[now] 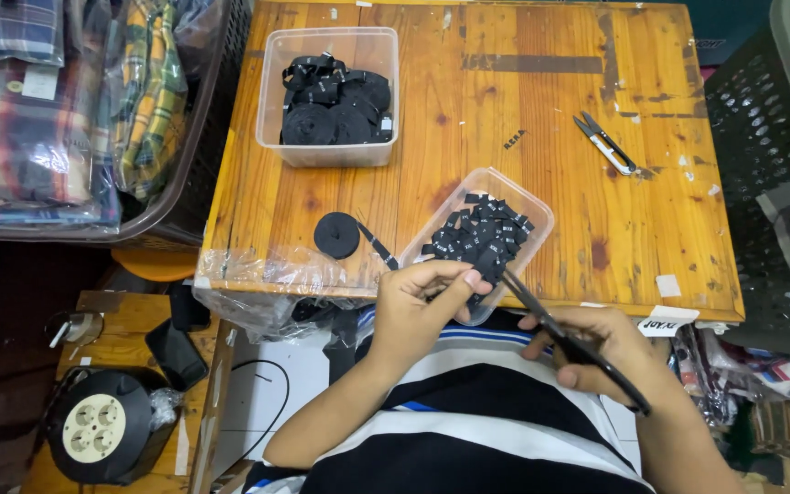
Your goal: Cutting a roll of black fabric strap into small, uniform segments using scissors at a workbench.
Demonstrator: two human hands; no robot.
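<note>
Our left hand (422, 306) pinches the black label ribbon (372, 242) at the wooden table's (505, 110) near edge while our right hand (587, 343) grips black scissors (569, 343); the ribbon looks light, limp and thin, best pinched close to its end.

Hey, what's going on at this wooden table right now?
A person seated at the wooden table holds black scissors in the right hand and pinches the end of a black ribbon strip with the left hand. The strip runs from a small black roll. A clear tray at the table edge holds cut black pieces, a second tub holds more rolls, and small snips lie unused.
</note>
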